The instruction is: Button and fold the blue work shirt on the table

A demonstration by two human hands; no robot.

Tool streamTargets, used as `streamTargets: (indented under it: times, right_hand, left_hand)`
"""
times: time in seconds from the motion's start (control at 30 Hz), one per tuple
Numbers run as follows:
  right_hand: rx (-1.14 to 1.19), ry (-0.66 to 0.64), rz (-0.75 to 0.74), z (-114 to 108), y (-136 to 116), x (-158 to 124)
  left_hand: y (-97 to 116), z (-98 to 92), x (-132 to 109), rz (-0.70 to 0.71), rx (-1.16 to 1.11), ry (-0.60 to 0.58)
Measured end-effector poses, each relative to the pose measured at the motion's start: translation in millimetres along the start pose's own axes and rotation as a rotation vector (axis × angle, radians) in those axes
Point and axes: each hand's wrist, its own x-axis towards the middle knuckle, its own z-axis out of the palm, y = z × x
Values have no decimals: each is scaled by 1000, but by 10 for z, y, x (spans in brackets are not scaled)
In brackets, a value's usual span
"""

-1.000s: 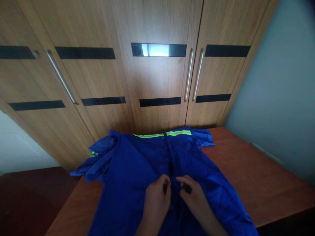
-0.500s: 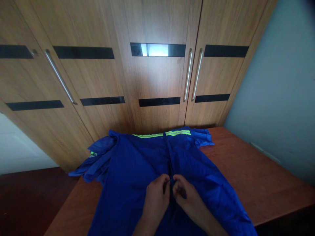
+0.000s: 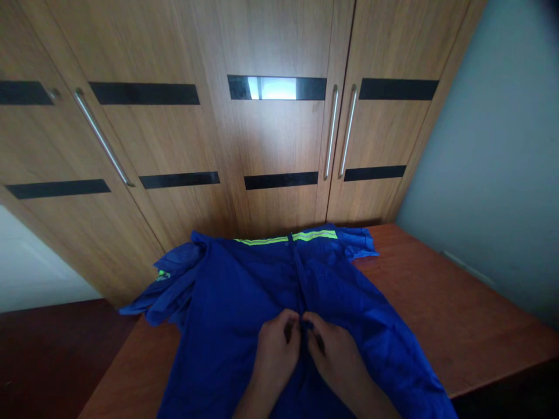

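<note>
A dark blue work jacket [image 3: 236, 291] with yellow-green reflective strips lies spread on a reddish-brown wooden table [image 3: 441, 308]. Its front opening runs down the middle toward me. My left hand [image 3: 279, 343] pinches the left edge of that opening between thumb and fingers. Close beside it, my right hand [image 3: 327, 343] is closed on the right edge, fingertips nearly meeting the left ones. Whatever fastener may sit between the fingertips is too small and dark to make out. The left sleeve [image 3: 174, 279] lies crumpled by the table's left edge, and the other sleeve [image 3: 360, 241] reaches out at the far right.
Behind the table stands a wooden wardrobe [image 3: 279, 134] with black inlaid strips and metal handles [image 3: 332, 134]. A pale blue-grey wall [image 3: 489, 151] borders the table on the right. Dark red floor [image 3: 56, 355] shows at the lower left.
My right hand has shifted slightly left, bringing its fingertips closer to my left hand at the jacket's opening. The view has moved a little; the jacket lies the same.
</note>
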Motion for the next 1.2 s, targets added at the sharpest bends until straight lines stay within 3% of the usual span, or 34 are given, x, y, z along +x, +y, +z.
streamTargets:
  times: [0.13,0.3,0.83,1.07,1.2]
  right_hand:
    - [8,42,-38,-42,-23,60]
    - [1,59,-28,-55,2,87]
    - [-281,68,-102,-163,-35,155]
    - [237,152,51,-15,-4,179]
    - [495,141,138,47,14,220]
  left_hand:
    - [9,12,13,-64,-174,2]
    - [-44,14,45,-120,-239,15]
    - [-60,62,30,-29,-88,89]
    - [-148,71,-13,2,-57,92]
    - [-185,100,-34,80,87,131]
